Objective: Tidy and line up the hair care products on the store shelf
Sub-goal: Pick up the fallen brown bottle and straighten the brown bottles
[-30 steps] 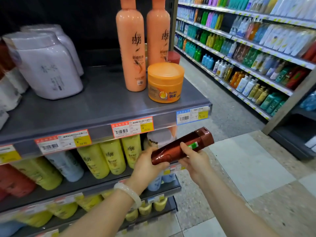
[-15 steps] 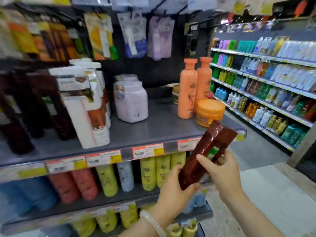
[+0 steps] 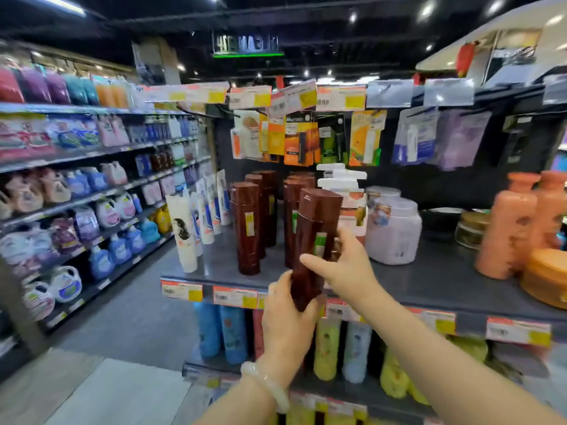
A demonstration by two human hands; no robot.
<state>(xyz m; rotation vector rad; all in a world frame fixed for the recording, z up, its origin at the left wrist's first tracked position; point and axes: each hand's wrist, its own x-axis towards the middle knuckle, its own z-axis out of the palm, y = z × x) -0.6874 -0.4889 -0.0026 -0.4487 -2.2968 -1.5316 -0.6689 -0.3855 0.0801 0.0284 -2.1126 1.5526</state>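
Both hands hold a tall brown bottle (image 3: 316,237), nearly upright, in front of the grey shelf (image 3: 429,280). My left hand (image 3: 287,320) grips its lower end. My right hand (image 3: 343,265) holds its middle, thumb across the front. Behind it stand two rows of matching brown bottles (image 3: 248,228). To their left are white tubes (image 3: 187,231). To the right sit white pump bottles (image 3: 343,182), a pale jar (image 3: 394,231), orange bottles (image 3: 509,228) and an orange tub (image 3: 549,277).
Sachets (image 3: 303,139) hang from hooks above the shelf. Price tags (image 3: 236,297) line its front edge. The lower shelf holds blue and yellow bottles (image 3: 326,354). An aisle with detergent shelves (image 3: 76,191) runs off to the left.
The view has swung left along the shelf. The brown bottle has gone from lying tilted in my hands to nearly upright, and is now level with the brown bottle rows.
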